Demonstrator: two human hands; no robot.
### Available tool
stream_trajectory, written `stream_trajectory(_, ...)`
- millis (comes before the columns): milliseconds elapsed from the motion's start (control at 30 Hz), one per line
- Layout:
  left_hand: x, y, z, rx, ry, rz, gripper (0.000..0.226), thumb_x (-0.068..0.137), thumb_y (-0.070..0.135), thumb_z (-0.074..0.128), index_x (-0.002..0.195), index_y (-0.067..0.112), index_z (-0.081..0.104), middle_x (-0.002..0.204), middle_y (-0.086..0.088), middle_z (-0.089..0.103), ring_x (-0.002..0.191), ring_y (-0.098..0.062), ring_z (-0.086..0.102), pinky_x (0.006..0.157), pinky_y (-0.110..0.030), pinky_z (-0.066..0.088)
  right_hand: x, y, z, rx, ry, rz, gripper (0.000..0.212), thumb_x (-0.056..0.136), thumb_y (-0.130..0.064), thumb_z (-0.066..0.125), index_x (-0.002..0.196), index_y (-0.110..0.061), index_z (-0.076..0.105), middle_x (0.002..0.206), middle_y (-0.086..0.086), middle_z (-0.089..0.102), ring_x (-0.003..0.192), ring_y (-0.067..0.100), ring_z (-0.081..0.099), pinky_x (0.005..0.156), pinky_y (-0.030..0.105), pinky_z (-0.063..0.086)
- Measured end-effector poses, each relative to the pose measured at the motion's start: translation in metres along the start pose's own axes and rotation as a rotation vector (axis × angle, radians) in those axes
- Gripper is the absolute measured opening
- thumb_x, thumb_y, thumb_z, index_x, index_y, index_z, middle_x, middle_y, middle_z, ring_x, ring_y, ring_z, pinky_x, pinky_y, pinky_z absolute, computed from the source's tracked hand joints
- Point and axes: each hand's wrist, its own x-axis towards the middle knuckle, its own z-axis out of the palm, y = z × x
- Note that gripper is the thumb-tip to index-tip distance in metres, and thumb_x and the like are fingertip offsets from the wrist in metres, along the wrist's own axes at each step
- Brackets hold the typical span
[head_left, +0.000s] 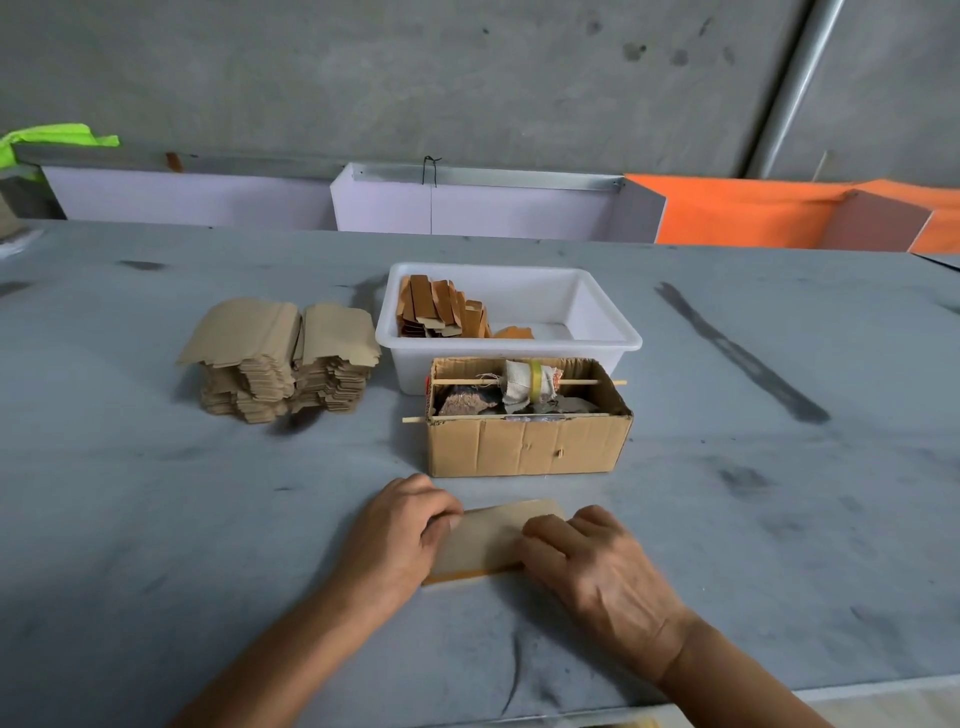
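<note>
Flat cardboard piece (488, 538) lies on the grey table (156, 519), lower centre of frame. Left hand (410, 530) grips its left end, fingers curled over the edge. Right hand (587, 561) holds its right end, fingers bent down onto it. Just above: open carton (524, 447), then white tub (613, 332). Stack of cardboard blanks (280, 358) sits centre left.

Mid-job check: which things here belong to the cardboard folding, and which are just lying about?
In the job: cardboard blank held by left hand and right hand; stack of flat blanks; white tub of folded pieces.
Lying about, seemingly: cardboard box with cloth roll; green cloth; orange panels.
</note>
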Motion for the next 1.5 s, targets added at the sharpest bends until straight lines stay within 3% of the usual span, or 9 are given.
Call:
stream_trajectory(333, 0.010, 0.000, 0.003, 0.100, -0.029, -0.140, 0.006, 0.087, 0.014, 0.063, 0.090, 0.014, 0.069, 0.098, 0.001, 0.058, 0.092, -0.016, 0.059, 0.080, -0.029, 0.044, -0.007, -0.001, 0.008, 0.376, 0.052, 0.322, 0.004, 0.081, -0.013, 0.065, 0.079, -0.015, 0.068, 0.086, -0.005, 0.067, 0.078, 0.022, 0.062, 0.067, 0.041, 0.051)
stream_trajectory(467, 0.010, 0.001, 0.001, 0.058, -0.017, -0.123, 0.005, 0.086, 0.010, 0.063, 0.085, 0.011, 0.067, 0.089, 0.002, 0.058, 0.085, -0.016, 0.058, 0.075, -0.028, 0.044, -0.007, -0.001, 0.007, 0.580, 0.130, 0.489, 0.005, 0.086, -0.008, 0.065, 0.084, -0.013, 0.065, 0.105, -0.002, 0.062, 0.092, 0.020, 0.061, 0.077, 0.034, 0.049)
stream_trajectory(567, 0.010, 0.005, 0.000, -0.137, 0.023, -0.160, 0.011, 0.087, 0.004, 0.060, 0.079, 0.011, 0.062, 0.065, 0.008, 0.055, 0.058, -0.005, 0.054, 0.055, -0.016, 0.040, -0.006, 0.000, 0.002, 0.683, 0.192, 0.611, 0.004, 0.088, -0.014, 0.063, 0.086, -0.018, 0.064, 0.114, -0.005, 0.057, 0.091, 0.012, 0.061, 0.077, 0.024, 0.048)
stream_trajectory(667, 0.008, 0.008, -0.001, -0.473, -0.023, -0.300, 0.019, 0.090, -0.002, 0.054, 0.075, 0.011, 0.056, 0.055, 0.003, 0.057, 0.046, -0.009, 0.052, 0.046, -0.023, 0.045, -0.006, 0.002, -0.002, 0.798, 0.278, 0.664, 0.006, 0.086, -0.016, 0.062, 0.090, -0.018, 0.065, 0.115, -0.006, 0.057, 0.088, 0.005, 0.062, 0.072, 0.015, 0.048)
stream_trajectory(833, 0.004, 0.013, -0.003, -0.816, -0.050, -0.386, 0.017, 0.090, -0.006, 0.053, 0.077, 0.004, 0.056, 0.054, -0.004, 0.055, 0.045, -0.010, 0.049, 0.044, -0.019, 0.041, -0.017, 0.006, -0.006, 1.160, 0.327, 0.761, 0.057, 0.079, 0.018, 0.061, 0.117, -0.024, 0.057, 0.127, 0.000, 0.058, 0.093, 0.014, 0.067, 0.074, 0.023, 0.053)
stream_trajectory(1000, 0.001, 0.020, -0.004, -0.821, -0.146, -0.359, 0.016, 0.089, -0.006, 0.055, 0.077, 0.004, 0.057, 0.056, -0.005, 0.054, 0.045, -0.006, 0.047, 0.044, -0.016, 0.039, -0.019, 0.008, -0.011, 1.419, 0.313, 0.766, 0.062, 0.070, 0.003, 0.070, 0.124, -0.024, 0.057, 0.105, -0.006, 0.069, 0.082, 0.013, 0.069, 0.071, 0.020, 0.054)
stream_trajectory(1267, -0.002, 0.026, -0.009, -0.935, -0.158, -0.391, 0.011, 0.091, 0.001, 0.054, 0.088, 0.007, 0.062, 0.064, -0.006, 0.051, 0.053, -0.012, 0.047, 0.047, -0.015, 0.039, -0.016, 0.005, -0.017, 1.490, 0.204, 0.770, 0.018, 0.067, -0.011, 0.073, 0.084, -0.011, 0.075, 0.074, 0.014, 0.071, 0.070, 0.018, 0.067, 0.066, 0.023, 0.053)
stream_trajectory(1400, -0.002, 0.024, -0.015, -1.235, -0.246, -0.437, 0.031, 0.086, -0.003, 0.053, 0.113, 0.010, 0.058, 0.089, -0.017, 0.069, 0.062, -0.021, 0.061, 0.058, -0.024, 0.050, -0.012, 0.001, -0.014, 1.455, 0.366, 0.983, 0.022, 0.068, -0.020, 0.070, 0.085, -0.005, 0.074, 0.072, 0.015, 0.071, 0.067, 0.021, 0.069, 0.060, 0.020, 0.053)
stream_trajectory(1500, -0.005, 0.026, -0.014, -1.187, -0.323, -0.397, 0.052, 0.070, -0.004, 0.060, 0.118, 0.016, 0.056, 0.101, -0.015, 0.070, 0.073, -0.019, 0.064, 0.062, -0.024, 0.052, -0.007, -0.002, -0.014, 1.459, 0.357, 1.098, 0.026, 0.069, -0.022, 0.070, 0.088, -0.005, 0.072, 0.069, 0.012, 0.071, 0.066, 0.021, 0.067, 0.058, 0.020, 0.051)
